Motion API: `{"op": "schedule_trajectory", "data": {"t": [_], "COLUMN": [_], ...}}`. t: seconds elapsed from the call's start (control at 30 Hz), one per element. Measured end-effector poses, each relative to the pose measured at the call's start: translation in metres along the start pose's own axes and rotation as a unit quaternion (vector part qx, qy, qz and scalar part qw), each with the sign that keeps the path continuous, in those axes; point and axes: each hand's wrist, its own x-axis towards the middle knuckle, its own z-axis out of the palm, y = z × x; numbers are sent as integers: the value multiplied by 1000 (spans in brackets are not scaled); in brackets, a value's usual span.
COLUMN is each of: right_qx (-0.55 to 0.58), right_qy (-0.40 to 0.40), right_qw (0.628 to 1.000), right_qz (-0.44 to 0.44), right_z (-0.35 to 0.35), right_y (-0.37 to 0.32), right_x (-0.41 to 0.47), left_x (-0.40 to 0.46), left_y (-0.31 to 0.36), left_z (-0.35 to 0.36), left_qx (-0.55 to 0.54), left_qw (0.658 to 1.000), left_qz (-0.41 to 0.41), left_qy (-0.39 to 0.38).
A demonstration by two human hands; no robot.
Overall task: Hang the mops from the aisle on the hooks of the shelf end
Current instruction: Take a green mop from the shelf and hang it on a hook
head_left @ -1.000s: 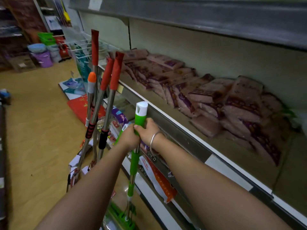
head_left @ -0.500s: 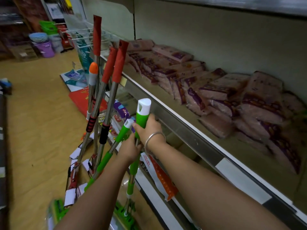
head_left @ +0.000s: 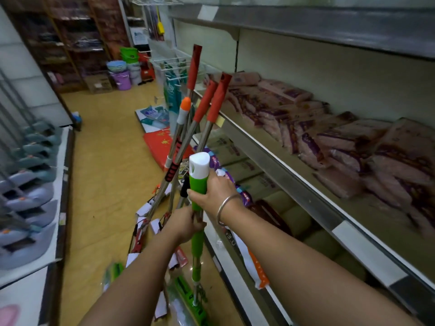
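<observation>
Furthest from our grip, on the left, a low display (head_left: 30,189) of grey-blue goods runs along the aisle, well clear of what we hold. Nearer in, the red-handled mops (head_left: 207,102) lean in a loose bundle against the shelf edge (head_left: 270,158), their poles crossing just beyond and to the left of our hands, with tags and heads spread on the floor below them.

Our left hand (head_left: 186,223) is wrapped shut around the pole below the green sleeve; whether it also gathers a second pole behind, we cannot tell. Just above it, our right hand (head_left: 215,191) is closed on the upper grip of the green mop (head_left: 197,208), right under its white cap (head_left: 199,164) with the hanging hole. The mop stands nearly upright, its green head (head_left: 188,300) down near the floor beneath our hands. To the right of the grip, the shelf carries pink packets (head_left: 329,128).

The wire hooks (head_left: 174,64) at the shelf end are well beyond our grip, past the red bundle. The risk, as we judge it: carrying the green mop forward, its head or pole may catch the crossed red poles and tip them along the shelf edge. A swinging head could also snag the bagged goods on the lower shelf beside us.
</observation>
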Motion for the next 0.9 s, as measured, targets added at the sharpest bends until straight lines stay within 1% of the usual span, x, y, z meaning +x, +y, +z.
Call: {"op": "schedule_trajectory", "data": {"t": [0.13,0.27,0.33,0.4,0.5,0.67,0.8,0.83,0.9], "right_qx": [5,44,67,34,-13,-59,-51,-39,-22], "right_qy": [-4,23,19,-11,-64,-107,-191,-205,-206], "right_qw": [998,989,982,981,975,961,953,952,950], "right_qz": [-67,-141,-173,-190,-211,-247,-230,-225,-235], "right_z": [-10,-17,-19,-20,-22,-31,-24,-20,-12], "right_y": [-43,-85,-100,-112,-132,-173,-196,-201,-209], "right_x": [-11,-25,-31,-33,-36,-43,-53,-55,-59], "left_x": [-40,-80,-96,-112,-133,-159,-181,-187,-199], "left_y": [-1,6,6,8,16,17,13,12,8], "left_z": [-33,-68,-84,-99,-117,-138,-154,-158,-166], "left_qx": [8,-1,-16,-19,12,29,26,29,45], "left_qw": [998,992,988,982,971,954,941,938,934], "left_qz": [-3,-24,-28,-40,-71,-125,-167,-179,-195], "left_qy": [65,127,153,186,230,272,295,296,296]}}
